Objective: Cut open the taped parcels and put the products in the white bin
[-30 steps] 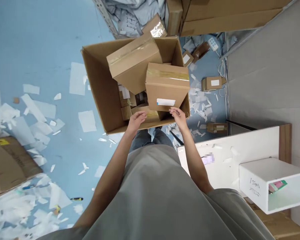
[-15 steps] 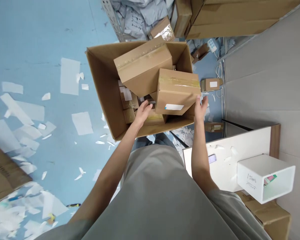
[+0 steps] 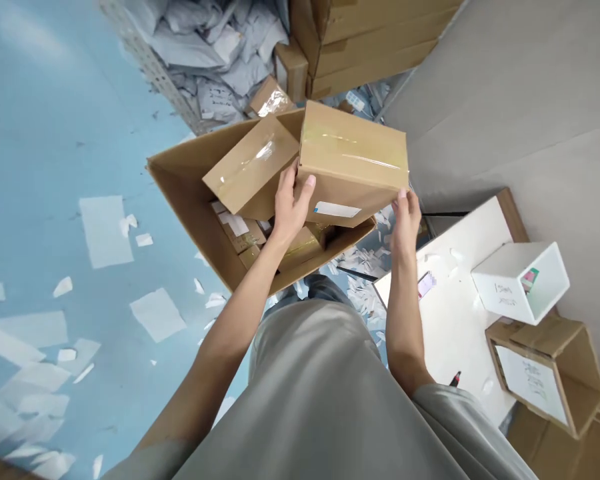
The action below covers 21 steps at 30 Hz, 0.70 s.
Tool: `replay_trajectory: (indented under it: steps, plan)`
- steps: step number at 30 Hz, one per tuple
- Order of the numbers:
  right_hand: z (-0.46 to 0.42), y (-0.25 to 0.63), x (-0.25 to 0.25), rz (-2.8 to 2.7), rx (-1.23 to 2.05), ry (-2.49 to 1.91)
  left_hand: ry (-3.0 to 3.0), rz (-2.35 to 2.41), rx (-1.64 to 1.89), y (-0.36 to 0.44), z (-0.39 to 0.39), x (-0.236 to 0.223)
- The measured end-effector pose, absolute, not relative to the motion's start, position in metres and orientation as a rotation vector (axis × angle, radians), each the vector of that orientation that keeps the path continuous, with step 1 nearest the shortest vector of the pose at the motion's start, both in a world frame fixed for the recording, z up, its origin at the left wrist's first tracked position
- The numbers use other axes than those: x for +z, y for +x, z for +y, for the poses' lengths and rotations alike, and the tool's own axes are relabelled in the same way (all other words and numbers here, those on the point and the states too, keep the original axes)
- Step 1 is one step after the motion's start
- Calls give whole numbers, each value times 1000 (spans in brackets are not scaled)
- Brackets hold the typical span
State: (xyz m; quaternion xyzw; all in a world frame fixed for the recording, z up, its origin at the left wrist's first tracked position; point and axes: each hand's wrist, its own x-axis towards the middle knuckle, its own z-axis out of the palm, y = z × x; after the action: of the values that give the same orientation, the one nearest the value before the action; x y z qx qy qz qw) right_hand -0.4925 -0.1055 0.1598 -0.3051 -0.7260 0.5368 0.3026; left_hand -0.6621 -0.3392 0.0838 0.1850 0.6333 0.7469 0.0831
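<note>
Between my two hands is a taped cardboard box [image 3: 354, 160] with a white label on its near side. My left hand [image 3: 291, 208] grips its left side, thumb on the near face. On the right, my right hand [image 3: 406, 217] has its fingers closed around the lower right corner. Below and behind it stands a large open carton [image 3: 180, 193]. Another taped box [image 3: 255, 160] lies tilted in that carton, left of the held one. Smaller boxes [image 3: 300, 247] lie deeper inside, partly hidden by my left hand and the held box.
Grey mailing bags [image 3: 225, 60] pile up behind the carton beside a metal rail. A white table [image 3: 445, 320] at right carries a phone [image 3: 426, 284] and a white bin [image 3: 510, 283]. Paper scraps [image 3: 107, 230] litter the blue floor. A grey wall [image 3: 505, 100] bounds the right.
Both hands have closed on the labelled box, and it has risen, showing larger and nearer. The view has turned, so the table and bins appear further into the frame.
</note>
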Motion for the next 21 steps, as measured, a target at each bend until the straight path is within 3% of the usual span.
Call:
replay_trajectory:
  steps: [8, 15, 21]
  plan:
    - [-153, -354, 240, -1670, 1123, -970, 1111, 1907, 2091, -599, -301, 198]
    - [-162, -237, 246, -1472, 846, -1117, 1432, 1679, 1927, -513, -202, 218]
    - [-151, -106, 231, -1179, 728, -1238, 1697, 1392, 1740, -385, -93, 232]
